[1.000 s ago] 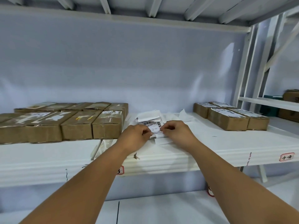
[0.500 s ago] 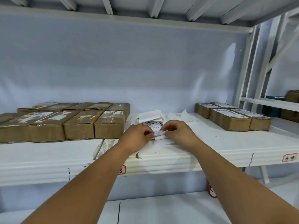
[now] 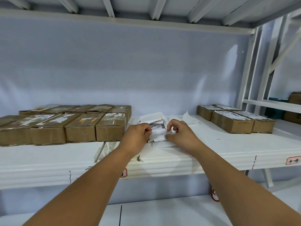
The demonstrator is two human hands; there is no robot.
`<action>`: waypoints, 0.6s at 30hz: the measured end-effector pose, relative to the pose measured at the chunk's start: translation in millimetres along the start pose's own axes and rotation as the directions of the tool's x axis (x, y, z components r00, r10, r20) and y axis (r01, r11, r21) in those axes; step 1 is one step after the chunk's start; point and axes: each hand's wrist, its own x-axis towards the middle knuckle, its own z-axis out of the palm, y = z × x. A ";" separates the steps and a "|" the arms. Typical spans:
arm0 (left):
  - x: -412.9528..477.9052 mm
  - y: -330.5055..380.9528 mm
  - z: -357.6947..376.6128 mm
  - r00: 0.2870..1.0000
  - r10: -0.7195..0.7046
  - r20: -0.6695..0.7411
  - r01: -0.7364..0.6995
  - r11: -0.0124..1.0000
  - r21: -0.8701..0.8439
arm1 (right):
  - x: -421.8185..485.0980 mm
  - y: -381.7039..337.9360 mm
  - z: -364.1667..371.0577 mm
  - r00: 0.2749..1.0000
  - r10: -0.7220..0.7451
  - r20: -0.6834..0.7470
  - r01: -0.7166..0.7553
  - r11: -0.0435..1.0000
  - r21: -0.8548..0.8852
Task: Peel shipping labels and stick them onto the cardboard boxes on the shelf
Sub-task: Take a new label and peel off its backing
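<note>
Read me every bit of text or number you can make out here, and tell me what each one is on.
"050 Y05 220", roughly, beside a barcode: shipping label, pinched by the left hand and right hand.
Red-framed tag on the shelf edge: two handwritten marks, unreadable.
Half-hidden tag behind the left arm: unreadable.
Printed labels on the right boxes: too small.
Stickers on the left boxes: blurred.

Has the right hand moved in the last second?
Yes: the right hand drew slightly rightward, toward the labelled boxes, away from the left hand, baring more label.
</note>
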 end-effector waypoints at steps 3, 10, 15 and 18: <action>1.0 -1.2 1.4 1.000 -0.013 -0.005 0.012 0.999 -0.033 | 0.3 0.6 0.0 0.999 0.016 0.036 -0.017 1.000 0.009; 1.2 -1.3 1.1 1.000 -0.008 0.004 0.008 0.999 -0.043 | 1.5 0.7 -0.1 0.996 0.069 0.060 -0.072 0.996 0.056; 1.3 -2.4 1.9 0.999 -0.035 0.003 0.035 0.997 -0.073 | 2.2 3.0 -0.3 0.996 0.066 0.063 -0.069 0.996 0.048; 0.7 -3.3 0.9 1.000 -0.027 0.015 0.028 0.998 -0.054 | 1.7 2.7 -0.4 0.996 0.058 0.071 -0.062 0.997 0.050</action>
